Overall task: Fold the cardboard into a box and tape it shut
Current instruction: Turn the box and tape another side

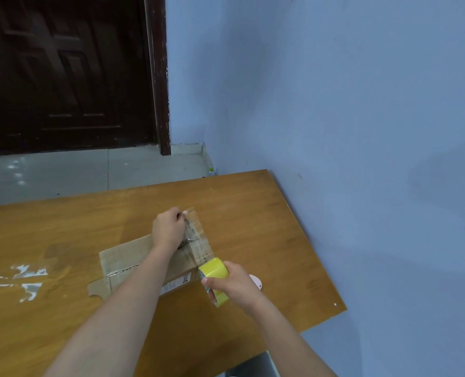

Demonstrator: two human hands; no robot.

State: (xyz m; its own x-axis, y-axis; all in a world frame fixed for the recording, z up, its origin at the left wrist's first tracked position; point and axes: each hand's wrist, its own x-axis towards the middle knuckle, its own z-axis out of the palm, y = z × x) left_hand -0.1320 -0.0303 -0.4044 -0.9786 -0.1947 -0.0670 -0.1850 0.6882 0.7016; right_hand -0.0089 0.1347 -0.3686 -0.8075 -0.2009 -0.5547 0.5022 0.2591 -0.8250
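A brown cardboard box point(128, 258) lies on the wooden table point(266, 240), with one flap sticking out at its lower left. My left hand point(168, 227) is above the box's far end and pinches the free end of a clear tape strip point(198, 240). The strip runs down to a yellow tape roll point(215, 270), which my right hand point(235, 284) grips at the box's right end. My left forearm hides the middle of the box.
A small pink-white object point(256, 281) peeks out behind my right hand. White tape scraps point(22, 278) are stuck to the table at the left. The blue wall point(361, 131) borders the table's right side; a dark door point(62, 72) stands beyond the floor.
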